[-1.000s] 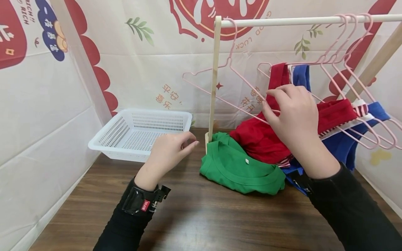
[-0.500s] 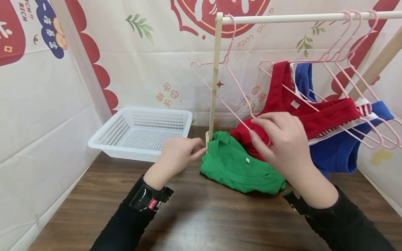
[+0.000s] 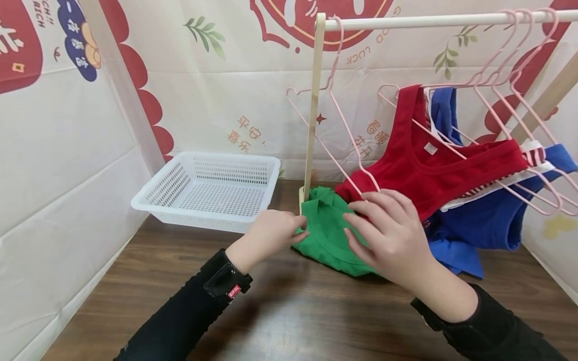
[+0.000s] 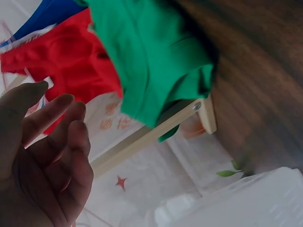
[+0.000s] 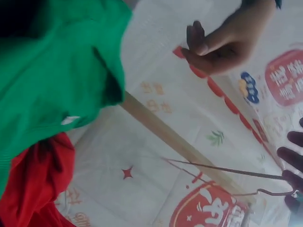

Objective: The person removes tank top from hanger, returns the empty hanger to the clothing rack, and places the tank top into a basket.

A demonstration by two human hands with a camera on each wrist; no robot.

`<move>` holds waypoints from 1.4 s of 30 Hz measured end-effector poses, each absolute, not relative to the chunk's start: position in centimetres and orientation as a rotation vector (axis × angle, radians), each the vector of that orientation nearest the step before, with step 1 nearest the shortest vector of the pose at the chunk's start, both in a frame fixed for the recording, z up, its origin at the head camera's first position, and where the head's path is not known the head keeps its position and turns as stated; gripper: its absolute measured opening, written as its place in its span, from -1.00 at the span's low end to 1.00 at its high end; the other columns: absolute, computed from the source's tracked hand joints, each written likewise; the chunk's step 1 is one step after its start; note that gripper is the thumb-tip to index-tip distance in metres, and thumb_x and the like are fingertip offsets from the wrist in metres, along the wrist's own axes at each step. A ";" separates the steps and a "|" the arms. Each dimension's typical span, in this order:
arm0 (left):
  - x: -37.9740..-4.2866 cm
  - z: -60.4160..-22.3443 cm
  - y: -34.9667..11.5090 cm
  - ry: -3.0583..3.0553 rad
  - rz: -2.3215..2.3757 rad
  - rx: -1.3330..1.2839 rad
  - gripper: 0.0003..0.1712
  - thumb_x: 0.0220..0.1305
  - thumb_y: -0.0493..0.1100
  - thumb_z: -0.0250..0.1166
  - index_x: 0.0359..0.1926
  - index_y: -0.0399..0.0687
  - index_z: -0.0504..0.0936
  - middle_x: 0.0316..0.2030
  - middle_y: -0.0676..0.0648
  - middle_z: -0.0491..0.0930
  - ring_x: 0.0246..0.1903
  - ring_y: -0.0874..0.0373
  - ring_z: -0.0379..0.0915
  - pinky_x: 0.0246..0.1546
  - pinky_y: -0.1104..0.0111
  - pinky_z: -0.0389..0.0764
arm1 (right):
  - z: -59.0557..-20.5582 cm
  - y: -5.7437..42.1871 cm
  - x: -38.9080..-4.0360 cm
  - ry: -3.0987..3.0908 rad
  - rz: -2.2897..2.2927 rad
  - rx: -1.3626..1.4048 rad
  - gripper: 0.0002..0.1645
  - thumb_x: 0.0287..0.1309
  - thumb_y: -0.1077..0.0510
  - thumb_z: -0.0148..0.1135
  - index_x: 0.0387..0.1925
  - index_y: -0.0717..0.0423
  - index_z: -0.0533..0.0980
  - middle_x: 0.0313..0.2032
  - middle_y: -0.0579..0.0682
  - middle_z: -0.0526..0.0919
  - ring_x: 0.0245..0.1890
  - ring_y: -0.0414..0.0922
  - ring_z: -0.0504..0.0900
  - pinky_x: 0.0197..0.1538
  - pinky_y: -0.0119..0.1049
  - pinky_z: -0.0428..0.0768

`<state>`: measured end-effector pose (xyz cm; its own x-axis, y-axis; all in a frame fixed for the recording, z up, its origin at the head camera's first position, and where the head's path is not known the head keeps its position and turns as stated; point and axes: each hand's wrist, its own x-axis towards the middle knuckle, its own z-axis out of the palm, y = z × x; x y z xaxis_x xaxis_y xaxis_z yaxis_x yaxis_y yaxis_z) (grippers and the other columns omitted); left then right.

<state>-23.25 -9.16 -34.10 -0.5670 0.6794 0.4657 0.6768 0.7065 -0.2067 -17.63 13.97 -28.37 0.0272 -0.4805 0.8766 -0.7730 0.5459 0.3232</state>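
My left hand [image 3: 271,233] hovers just left of a folded green shirt [image 3: 331,245], fingers loosely curled with nothing in them. In the left wrist view this left hand [image 4: 52,151] has bent, separated fingers. My right hand [image 3: 390,240] is above the green shirt with its fingers spread. Its fingertips are at the lower end of an empty pink hanger [image 3: 346,125], which hangs by its hook from the rail's left end. In the right wrist view the hanger wire [image 5: 227,169] runs to the fingertips. Part of the shirt is hidden behind the right hand.
A white perforated basket [image 3: 203,220] stands at the left. The rack's white rail [image 3: 429,21] rests on a wooden post [image 3: 313,110]. Three hangers at the right carry a red sleeveless top [image 3: 456,160], a striped one and a blue one [image 3: 487,228].
My right hand has come down from the upper part of the red top to the green shirt, and its fingers have spread. My left hand has shifted right. The empty hanger has swung round.
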 end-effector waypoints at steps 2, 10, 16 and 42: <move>-23.4 -34.5 -9.0 -2.423 0.036 -1.048 -0.82 0.25 0.07 0.33 -0.37 0.12 0.64 -0.58 0.15 0.55 -0.61 0.25 0.49 -0.73 0.39 0.37 | -28.8 13.9 -17.6 -1.596 0.279 1.139 -0.70 0.22 0.14 0.10 -0.39 0.26 0.66 -0.33 0.21 0.68 -0.26 0.24 0.60 -0.09 0.21 0.40; -23.9 -35.8 -8.4 -2.475 0.116 -1.088 -0.79 0.22 0.06 0.36 -0.39 0.08 0.58 -0.51 0.10 0.51 -0.54 0.19 0.53 -0.63 0.31 0.50 | -30.4 14.6 -17.6 -1.590 0.163 1.232 -0.70 0.26 0.15 0.07 -0.40 0.21 0.66 -0.35 0.17 0.69 -0.27 0.18 0.63 -0.01 0.21 0.40; -24.4 -36.6 -8.0 -2.585 0.175 -1.067 -0.70 0.16 0.09 0.40 -0.17 0.05 0.63 -0.28 0.00 0.55 -0.32 0.08 0.56 -0.46 0.24 0.60 | -31.7 15.2 -17.7 -1.602 0.107 1.341 -0.71 0.26 0.16 0.05 -0.40 0.19 0.65 -0.35 0.13 0.68 -0.26 0.12 0.63 0.05 0.18 0.41; -26.1 -38.9 -6.7 -2.685 0.510 -1.185 -0.67 0.33 -0.31 0.18 0.07 0.08 0.55 -0.19 -0.08 0.55 -0.46 0.13 0.55 -0.53 0.29 0.58 | -34.8 17.8 -20.7 -2.503 -0.284 1.452 -0.65 0.00 -0.07 0.46 -0.28 0.06 0.60 -0.45 -0.09 0.61 -0.37 -0.10 0.59 -0.21 -0.13 0.53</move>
<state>-26.09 -6.69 -38.87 -0.6724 0.7401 0.0106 0.6847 0.6274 -0.3708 -20.75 17.83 -34.81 -0.4811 -0.8705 0.1035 -0.8252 0.4896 0.2816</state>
